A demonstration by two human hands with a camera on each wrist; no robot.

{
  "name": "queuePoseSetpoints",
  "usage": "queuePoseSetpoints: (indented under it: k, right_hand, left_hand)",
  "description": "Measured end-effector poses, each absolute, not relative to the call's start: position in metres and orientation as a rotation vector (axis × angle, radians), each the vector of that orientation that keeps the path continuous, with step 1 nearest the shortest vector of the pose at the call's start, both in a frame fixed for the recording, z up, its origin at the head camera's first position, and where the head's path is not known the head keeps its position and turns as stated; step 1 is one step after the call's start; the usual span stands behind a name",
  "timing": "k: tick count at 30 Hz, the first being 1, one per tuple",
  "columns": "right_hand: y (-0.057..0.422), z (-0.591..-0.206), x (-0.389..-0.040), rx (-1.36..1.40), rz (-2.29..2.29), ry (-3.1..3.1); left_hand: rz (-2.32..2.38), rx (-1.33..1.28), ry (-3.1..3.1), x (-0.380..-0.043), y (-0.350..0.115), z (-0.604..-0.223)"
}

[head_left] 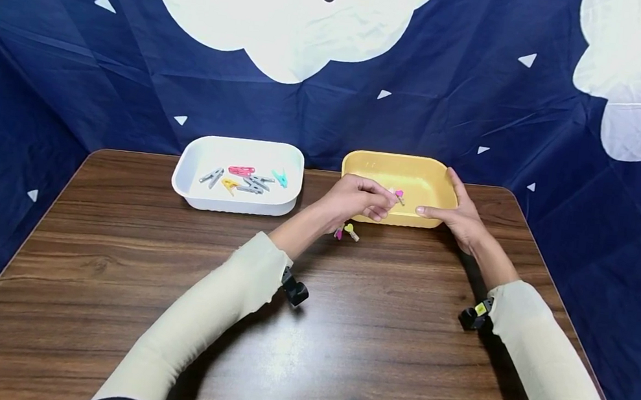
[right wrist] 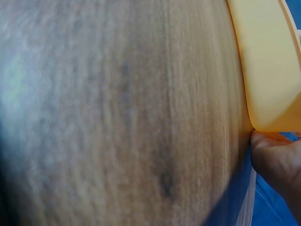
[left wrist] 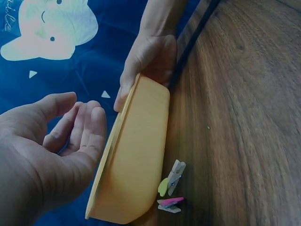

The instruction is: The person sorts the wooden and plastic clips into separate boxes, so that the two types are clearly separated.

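Observation:
My left hand [head_left: 358,197] is over the near left part of a yellow plastic bin [head_left: 426,223], fingers bent and thumb apart from them. No item shows between them in the left wrist view. Close to the fingertips, a small clothespin with a pink heart [head_left: 399,194] shows against the bin's inside. My right hand [head_left: 462,218] grips the bin's right end, thumb over the near rim. Just in front of the bin, a wooden clothespin with a yellow heart [left wrist: 175,178] and one with a pink heart [left wrist: 170,202] lie on the table.
To the left stands a white plastic bin [head_left: 232,206] holding several clothespins, among them a red one [head_left: 241,170], a yellow one [head_left: 229,185] and a turquoise one [head_left: 280,177]. Both bins stand at the far edge of the wooden table [head_left: 339,358], before a blue curtain [head_left: 329,116].

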State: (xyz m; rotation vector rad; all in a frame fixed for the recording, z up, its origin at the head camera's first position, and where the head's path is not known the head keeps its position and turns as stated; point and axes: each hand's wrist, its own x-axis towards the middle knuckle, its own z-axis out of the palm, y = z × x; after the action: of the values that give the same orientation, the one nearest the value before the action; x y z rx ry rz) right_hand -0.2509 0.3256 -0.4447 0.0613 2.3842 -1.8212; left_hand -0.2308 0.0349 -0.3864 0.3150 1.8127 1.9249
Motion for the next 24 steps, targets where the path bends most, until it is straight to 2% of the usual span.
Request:
queuePoseSetpoints:
  k: [24]
  right_hand:
    - [0.326, -0.445, -0.251, 0.081, -1.819, 2.379]
  left_hand:
    - [1.805, 0.316, 1.855, -0.217, 0.017, -0.394]
